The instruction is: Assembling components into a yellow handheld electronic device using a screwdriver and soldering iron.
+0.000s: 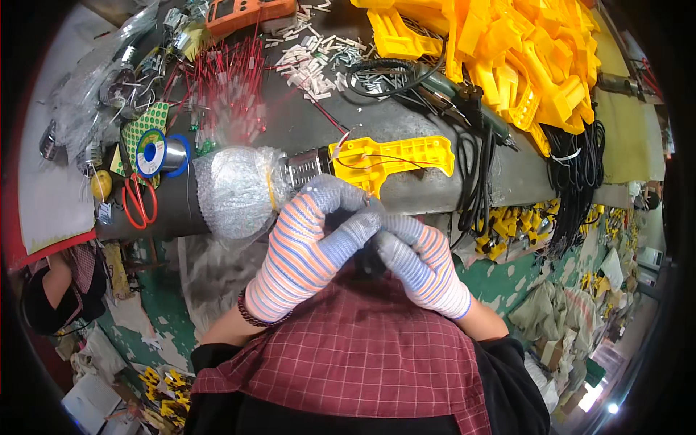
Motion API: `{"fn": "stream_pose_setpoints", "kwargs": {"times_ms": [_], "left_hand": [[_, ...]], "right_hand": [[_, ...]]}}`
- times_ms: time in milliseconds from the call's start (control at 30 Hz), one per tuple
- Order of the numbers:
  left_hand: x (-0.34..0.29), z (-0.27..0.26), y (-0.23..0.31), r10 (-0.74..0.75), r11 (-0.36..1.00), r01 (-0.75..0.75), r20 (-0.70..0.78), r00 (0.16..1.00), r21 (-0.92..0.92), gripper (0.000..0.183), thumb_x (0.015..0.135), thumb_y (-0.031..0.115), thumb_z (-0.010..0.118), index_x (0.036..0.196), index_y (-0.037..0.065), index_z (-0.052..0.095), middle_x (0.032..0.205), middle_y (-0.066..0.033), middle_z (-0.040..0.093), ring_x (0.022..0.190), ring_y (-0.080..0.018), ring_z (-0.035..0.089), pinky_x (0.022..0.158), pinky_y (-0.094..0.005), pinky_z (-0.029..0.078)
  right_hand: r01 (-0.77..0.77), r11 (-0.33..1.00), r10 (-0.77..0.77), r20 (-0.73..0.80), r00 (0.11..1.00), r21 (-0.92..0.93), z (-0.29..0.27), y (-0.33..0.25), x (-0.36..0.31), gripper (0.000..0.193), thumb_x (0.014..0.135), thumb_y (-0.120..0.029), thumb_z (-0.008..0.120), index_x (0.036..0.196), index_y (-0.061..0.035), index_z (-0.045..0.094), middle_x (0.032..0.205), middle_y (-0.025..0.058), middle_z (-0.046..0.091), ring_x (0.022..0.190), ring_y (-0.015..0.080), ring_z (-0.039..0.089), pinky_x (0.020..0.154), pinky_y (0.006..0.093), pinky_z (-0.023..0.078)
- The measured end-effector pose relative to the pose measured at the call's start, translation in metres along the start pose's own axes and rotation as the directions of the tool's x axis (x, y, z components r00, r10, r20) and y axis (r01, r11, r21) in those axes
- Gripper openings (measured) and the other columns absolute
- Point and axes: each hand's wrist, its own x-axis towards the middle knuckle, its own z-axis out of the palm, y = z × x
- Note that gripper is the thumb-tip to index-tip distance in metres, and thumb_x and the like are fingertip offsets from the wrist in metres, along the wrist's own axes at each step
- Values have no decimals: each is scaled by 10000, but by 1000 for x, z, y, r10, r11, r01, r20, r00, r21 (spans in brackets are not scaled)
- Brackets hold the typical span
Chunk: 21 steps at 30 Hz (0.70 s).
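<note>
Gloved in stripes, the left hand (312,232) and the right hand (424,264) meet at a crowded bench (522,181), just on the near side of a yellow handle (417,152). We see the fingers of both drawn into a narrow pinch, but their tips hide whatever may lie between, and we cannot tell what either hand holds. The handle lies with its ribbed hollow up, a thin black wire (388,155) running along it. At its left end we find a dark slatted collar (304,170), then a bubble-wrapped bundle (235,188) bound by a yellow band (272,190). Farther left, we spot a blue spool (174,155) and red-handled scissors (138,199). Beyond lie red wires (228,80) and scattered white pieces (312,65). Right of the handle, we see looped black cable (475,174); above it rises a heap of yellow shells (522,58).
</note>
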Motion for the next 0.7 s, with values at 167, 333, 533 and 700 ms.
{"fn": "stream_pose_setpoints", "kwargs": {"times_ms": [167, 333, 533, 700], "left_hand": [[-8, 8, 13, -235, 936, 222, -14, 972, -274, 50, 899, 24, 662, 922, 5, 622, 821, -35, 603, 734, -92, 629, 628, -237, 504], [-7, 9, 6, -67, 980, 50, -83, 994, -195, 106, 892, 69, 687, 971, 46, 619, 878, -21, 634, 797, -79, 612, 667, -234, 501], [-2, 4, 11, -384, 598, 278, 36, 922, -752, 186, 896, 170, 698, 1017, 57, 615, 875, -6, 632, 759, -72, 575, 655, -220, 471], [-4, -1, 18, 283, 931, -196, -270, 920, 307, 201, 864, 154, 723, 1047, 76, 689, 928, -44, 608, 748, -164, 603, 675, -290, 504]], "right_hand": [[-145, 836, 203, -53, 978, 530, 4, 1, -2, 245, 982, -162, 565, 1138, 15, 630, 875, 81, 674, 800, 131, 632, 738, 262, 512], [-167, 765, 236, -30, 971, 622, -1, -6, 5, 194, 953, -159, 626, 1071, -7, 650, 825, 32, 662, 724, 67, 583, 667, 216, 474], [7, 997, 11, -230, 973, 77, 4, -13, 8, 129, 917, -118, 666, 980, -6, 650, 823, 13, 661, 752, 52, 572, 699, 223, 478], [42, 999, -40, -251, 967, 4, -2, -8, 8, 136, 924, -111, 648, 999, 2, 640, 840, 25, 665, 753, 65, 585, 695, 231, 491]]}}
